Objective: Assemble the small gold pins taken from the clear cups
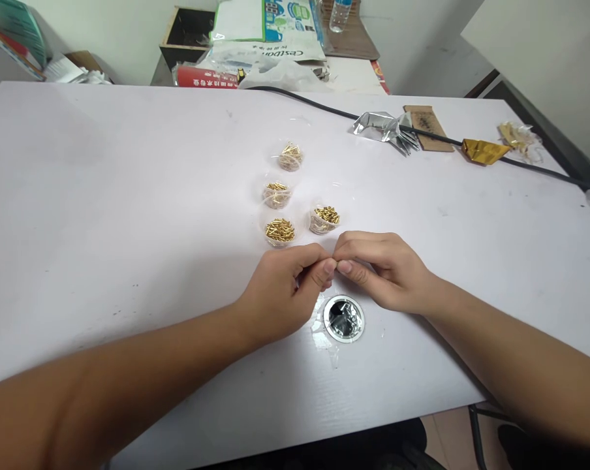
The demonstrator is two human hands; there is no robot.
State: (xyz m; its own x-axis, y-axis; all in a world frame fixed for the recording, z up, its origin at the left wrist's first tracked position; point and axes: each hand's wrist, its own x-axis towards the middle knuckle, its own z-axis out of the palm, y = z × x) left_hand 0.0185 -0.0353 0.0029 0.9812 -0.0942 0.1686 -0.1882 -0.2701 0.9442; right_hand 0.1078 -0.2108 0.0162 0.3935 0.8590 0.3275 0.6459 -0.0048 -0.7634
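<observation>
My left hand [295, 284] and my right hand [380, 267] meet above the white table, thumbs and index fingers pinched tip to tip. Whatever lies between the fingertips is too small or hidden to make out. Just beyond the hands stand small clear cups of brass-coloured metal pins: a near left cup [279, 231], a right cup [325, 219], a middle cup [277, 194] and a far cup [290, 156]. Below my fingers a round silver-rimmed disc [344, 318] with a shiny dark centre is set in the tabletop, clear tape around it.
A black cable [314, 104] runs along the back right of the table [128, 196]. Near it lie crumpled silver foil [380, 125], a brown cardboard piece [429, 128] and gold foil [485, 151]. Behind the table are bags, a dark box [190, 29] and a water bottle [341, 16].
</observation>
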